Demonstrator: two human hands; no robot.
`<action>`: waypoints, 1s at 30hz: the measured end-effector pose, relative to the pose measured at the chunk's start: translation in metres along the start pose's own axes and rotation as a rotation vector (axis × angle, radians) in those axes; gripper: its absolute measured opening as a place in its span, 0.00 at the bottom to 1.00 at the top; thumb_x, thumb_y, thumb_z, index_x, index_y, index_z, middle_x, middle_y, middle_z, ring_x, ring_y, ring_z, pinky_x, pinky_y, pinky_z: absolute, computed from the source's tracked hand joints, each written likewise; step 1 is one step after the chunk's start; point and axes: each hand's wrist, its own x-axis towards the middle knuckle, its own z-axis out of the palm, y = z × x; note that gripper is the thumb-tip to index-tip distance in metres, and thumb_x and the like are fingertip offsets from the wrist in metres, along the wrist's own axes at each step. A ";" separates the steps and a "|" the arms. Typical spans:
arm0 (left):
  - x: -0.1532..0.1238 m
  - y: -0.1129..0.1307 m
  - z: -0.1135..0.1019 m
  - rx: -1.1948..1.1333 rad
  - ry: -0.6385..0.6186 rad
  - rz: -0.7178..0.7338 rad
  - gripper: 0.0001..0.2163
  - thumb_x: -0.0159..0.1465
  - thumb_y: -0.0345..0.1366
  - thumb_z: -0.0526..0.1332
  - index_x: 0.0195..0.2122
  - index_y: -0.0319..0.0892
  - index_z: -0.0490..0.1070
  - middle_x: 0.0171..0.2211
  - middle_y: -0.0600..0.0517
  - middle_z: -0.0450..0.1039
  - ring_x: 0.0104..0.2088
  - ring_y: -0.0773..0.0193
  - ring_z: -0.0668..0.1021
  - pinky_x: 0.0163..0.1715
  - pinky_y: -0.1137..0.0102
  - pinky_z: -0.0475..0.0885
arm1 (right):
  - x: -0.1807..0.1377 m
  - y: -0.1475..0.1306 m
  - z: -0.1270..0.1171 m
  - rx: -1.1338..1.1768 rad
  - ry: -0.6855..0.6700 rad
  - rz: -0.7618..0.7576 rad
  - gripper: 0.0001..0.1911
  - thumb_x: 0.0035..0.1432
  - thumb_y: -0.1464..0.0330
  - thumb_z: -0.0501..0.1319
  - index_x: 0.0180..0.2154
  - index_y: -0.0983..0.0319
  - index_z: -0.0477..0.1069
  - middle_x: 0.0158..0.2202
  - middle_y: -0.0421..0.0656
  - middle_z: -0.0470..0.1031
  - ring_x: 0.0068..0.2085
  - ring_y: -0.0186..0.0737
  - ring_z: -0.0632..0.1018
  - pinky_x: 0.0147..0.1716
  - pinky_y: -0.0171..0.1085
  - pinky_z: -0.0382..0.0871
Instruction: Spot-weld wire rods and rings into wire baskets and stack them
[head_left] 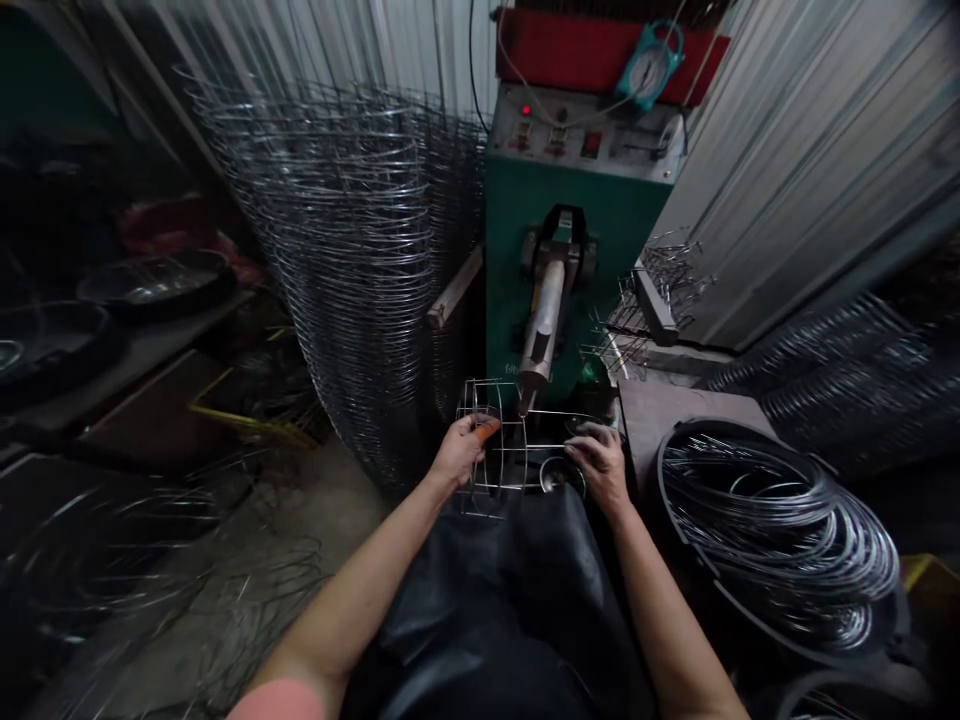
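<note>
In front of my lap is a wire frame (502, 462) of thin rods joined by curved rings. My left hand (459, 452) is closed on its left side, with an orange cover on a finger. At the frame's right end my right hand (600, 462) has its fingers bent round the wire ends; the exact grip is partly hidden. The frame sits under the slanted electrode arm (541, 330) of a green spot welder (517, 250), whose tip is at one of the rings. A small round metal ring (561, 476) lies below, between my hands.
Tall stacks of wire rings (360, 220) stand on the left. To the right, a black tub (675, 520) holds coiled wire rings (795, 520) beside a low board (645, 400). Small bent wire pieces (667, 280) hang right of the welder. Loose wires (240, 610) cover the floor at left.
</note>
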 end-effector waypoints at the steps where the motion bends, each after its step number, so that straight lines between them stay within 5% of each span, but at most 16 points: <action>1: 0.000 0.000 0.000 -0.002 -0.003 -0.007 0.17 0.40 0.42 0.69 0.26 0.39 0.67 0.13 0.63 0.52 0.13 0.78 0.53 0.12 0.78 0.46 | 0.007 -0.003 0.003 -0.023 -0.009 -0.042 0.09 0.55 0.60 0.59 0.31 0.56 0.76 0.41 0.45 0.71 0.45 0.46 0.67 0.45 0.46 0.62; 6: 0.002 0.001 -0.001 -0.007 -0.011 -0.037 0.18 0.40 0.44 0.69 0.27 0.39 0.66 0.13 0.63 0.52 0.13 0.78 0.53 0.13 0.78 0.45 | 0.022 0.002 0.013 -0.051 -0.062 -0.117 0.09 0.57 0.62 0.58 0.31 0.57 0.74 0.45 0.44 0.72 0.46 0.47 0.65 0.47 0.48 0.61; 30: 0.033 0.005 -0.003 -0.065 -0.069 -0.058 0.16 0.41 0.40 0.70 0.25 0.40 0.66 0.12 0.64 0.49 0.13 0.78 0.52 0.14 0.77 0.44 | 0.042 0.012 0.019 -0.007 -0.107 0.026 0.11 0.56 0.59 0.57 0.30 0.57 0.73 0.47 0.43 0.72 0.47 0.48 0.64 0.48 0.48 0.59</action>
